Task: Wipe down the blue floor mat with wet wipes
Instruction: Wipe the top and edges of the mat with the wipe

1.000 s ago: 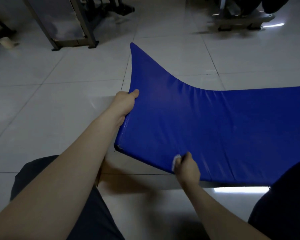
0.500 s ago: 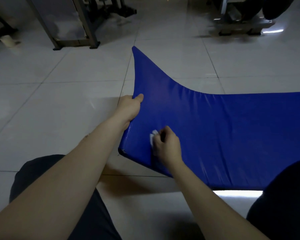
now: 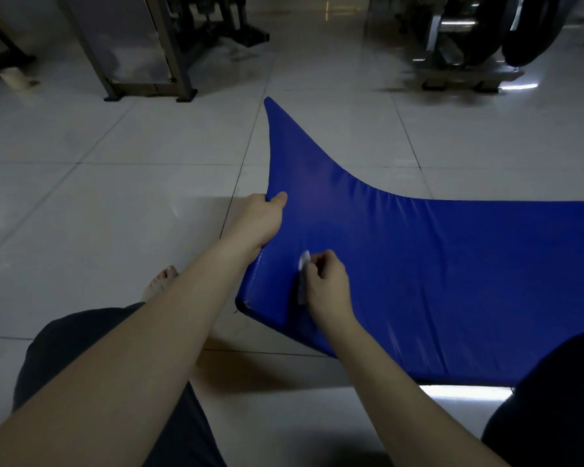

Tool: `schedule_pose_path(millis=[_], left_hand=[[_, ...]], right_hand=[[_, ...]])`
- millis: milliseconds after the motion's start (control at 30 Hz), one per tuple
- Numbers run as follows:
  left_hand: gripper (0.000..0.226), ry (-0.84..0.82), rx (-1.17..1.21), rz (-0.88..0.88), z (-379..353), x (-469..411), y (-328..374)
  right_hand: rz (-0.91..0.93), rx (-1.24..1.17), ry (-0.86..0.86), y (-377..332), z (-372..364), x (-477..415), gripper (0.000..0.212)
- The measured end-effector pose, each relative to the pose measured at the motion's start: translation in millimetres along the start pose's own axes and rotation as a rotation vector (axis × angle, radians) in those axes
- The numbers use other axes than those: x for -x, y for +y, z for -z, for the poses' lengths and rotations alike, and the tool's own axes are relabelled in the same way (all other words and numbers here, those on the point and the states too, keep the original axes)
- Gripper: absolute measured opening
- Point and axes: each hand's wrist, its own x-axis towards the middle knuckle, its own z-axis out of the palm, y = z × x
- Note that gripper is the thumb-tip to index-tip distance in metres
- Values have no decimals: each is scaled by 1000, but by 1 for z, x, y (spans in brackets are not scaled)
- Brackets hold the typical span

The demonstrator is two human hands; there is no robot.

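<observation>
On the pale tiled floor point(image 3: 115, 214) we note the blue floor mat point(image 3: 452, 281), running off the right border of view. Its left end is lifted clear of the tiles and curled upward, so that its far corner rises to a point. Our left hand point(image 3: 262, 219) grips the mat's left edge about midway along. The thumb lies on the blue upper face; the other fingers are hidden behind the edge. Our right hand point(image 3: 327, 284) rests on the mat's upper face near its near-left corner, close to the left wrist but apart from it. Its fingers are curled round a white wet wipe point(image 3: 304, 266), which shows as a small bunch at the fingertips and a strip along the hand's left side, lying against the mat. Left of the mat's near corner, the toes of a bare foot point(image 3: 159, 284) show past the left forearm. Dark trousers point(image 3: 81, 348) cover the legs on the near side of the mat. Beyond the mat's raised corner and to its left stands a metal frame point(image 3: 142, 62) on the tiles. Beyond the mat to the right sits a dark wheeled machine point(image 3: 469, 45), too blurred to identify.
</observation>
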Motion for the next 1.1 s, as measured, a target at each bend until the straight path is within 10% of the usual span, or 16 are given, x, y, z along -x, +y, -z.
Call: schedule_pose_path(millis=[167,467,667,867,1100], left_hand=[[32,-35,28,10,7,2,1],[29,-121,56,12,21,16,-1],[37,-143,68,63,33,19,-9],[28,-140,194,115,44,17,-17],[27,-208,125,174,51,32,-43]], right_hand=[[166,33,4,-4,-4,17,32],[-382,646,52,63,27,28,16],[0,212,54,-59,-31,38,29],[266,522,-31,-59,-45,58,12],[-173,669,-57,63,-14,64,26]])
